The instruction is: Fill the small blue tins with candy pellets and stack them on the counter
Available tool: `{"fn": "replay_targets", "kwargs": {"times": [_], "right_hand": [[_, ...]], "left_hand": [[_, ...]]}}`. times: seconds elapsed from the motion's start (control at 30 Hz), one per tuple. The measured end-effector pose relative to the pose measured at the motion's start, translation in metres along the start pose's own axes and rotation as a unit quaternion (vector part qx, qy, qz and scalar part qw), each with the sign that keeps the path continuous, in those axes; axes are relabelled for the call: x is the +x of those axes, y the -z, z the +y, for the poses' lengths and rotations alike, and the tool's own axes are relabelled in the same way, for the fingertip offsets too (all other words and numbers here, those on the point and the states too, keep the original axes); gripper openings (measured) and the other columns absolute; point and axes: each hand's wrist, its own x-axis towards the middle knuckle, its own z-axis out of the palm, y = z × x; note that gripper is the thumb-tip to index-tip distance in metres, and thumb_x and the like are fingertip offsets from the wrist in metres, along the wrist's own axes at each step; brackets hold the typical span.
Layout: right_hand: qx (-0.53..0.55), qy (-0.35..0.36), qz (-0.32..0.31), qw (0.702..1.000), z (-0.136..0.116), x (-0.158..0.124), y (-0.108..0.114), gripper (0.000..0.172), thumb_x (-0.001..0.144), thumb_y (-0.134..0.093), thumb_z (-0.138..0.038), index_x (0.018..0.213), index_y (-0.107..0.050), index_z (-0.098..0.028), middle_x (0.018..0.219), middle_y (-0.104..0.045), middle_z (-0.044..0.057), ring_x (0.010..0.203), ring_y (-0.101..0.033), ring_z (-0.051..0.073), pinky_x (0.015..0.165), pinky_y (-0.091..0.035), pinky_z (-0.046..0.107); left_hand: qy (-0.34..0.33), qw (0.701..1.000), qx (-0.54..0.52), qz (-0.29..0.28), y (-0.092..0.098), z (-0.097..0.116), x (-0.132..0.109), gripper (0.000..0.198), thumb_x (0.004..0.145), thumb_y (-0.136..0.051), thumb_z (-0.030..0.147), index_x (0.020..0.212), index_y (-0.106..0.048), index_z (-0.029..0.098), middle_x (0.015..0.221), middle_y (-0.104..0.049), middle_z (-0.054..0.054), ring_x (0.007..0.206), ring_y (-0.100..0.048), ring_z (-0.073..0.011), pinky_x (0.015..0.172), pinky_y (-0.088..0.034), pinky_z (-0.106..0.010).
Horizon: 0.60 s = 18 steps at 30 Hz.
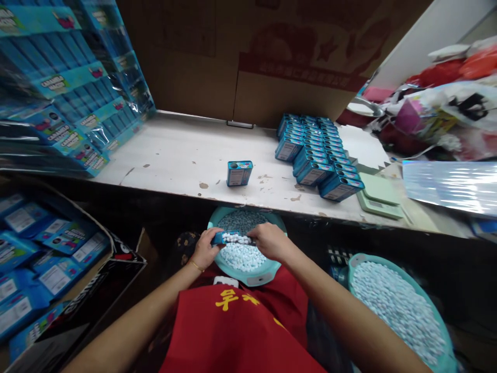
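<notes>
Over a turquoise basin (254, 280) on my lap, my left hand (205, 249) grips a small blue tin (219, 238), tilted on its side with its open end facing right. My right hand (268, 240) is closed on a small scoop, mostly hidden by my fingers and a heap of white candies (237, 239) at the tin's mouth. Loose pale candies (243, 257) fill the near part of the basin, and its far part lies in shadow. A single blue tin (239, 173) stands upright on the white table just beyond.
Rows of blue tins (310, 150) stand right of centre on the table (186, 155), beside a pale green scale (380, 197). Wrapped display boxes (70, 88) are stacked at left. An open carton (128, 259) holds blue packs. Another candy-filled basin (355, 259) sits lower right. A large cardboard box (186, 62) stands behind.
</notes>
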Motion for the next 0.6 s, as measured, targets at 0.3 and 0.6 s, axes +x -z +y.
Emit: {"fn": "replay_targets", "kwargs": {"times": [0.3, 0.6], "right_hand": [[0.022, 0.003, 0.037, 0.999, 0.004, -0.017, 0.007, 0.031, 0.074, -0.039, -0.011, 0.092, -0.064, -0.019, 0.091, -0.061, 0.008, 0.085, -0.055, 0.019, 0.075, -0.036, 0.028], [0.083, -0.060, 0.060, 0.993, 0.068, 0.026, -0.101, 0.037, 0.077, -0.035, -0.009, 0.102, -0.059, -0.022, 0.101, -0.061, 0.006, 0.093, -0.054, 0.016, 0.075, -0.037, 0.022]], "left_hand": [[0.026, 0.999, -0.042, 0.022, 0.006, -0.006, -0.003, 0.033, 0.063, -0.060, 0.020, 0.095, -0.054, 0.021, 0.097, -0.056, -0.004, 0.093, -0.051, -0.0201, 0.087, -0.038, -0.037], [0.039, 0.994, -0.100, 0.020, 0.019, -0.005, -0.016, 0.033, 0.068, -0.059, 0.025, 0.100, -0.050, 0.020, 0.100, -0.056, -0.005, 0.094, -0.053, -0.0180, 0.086, -0.039, -0.033]]}}
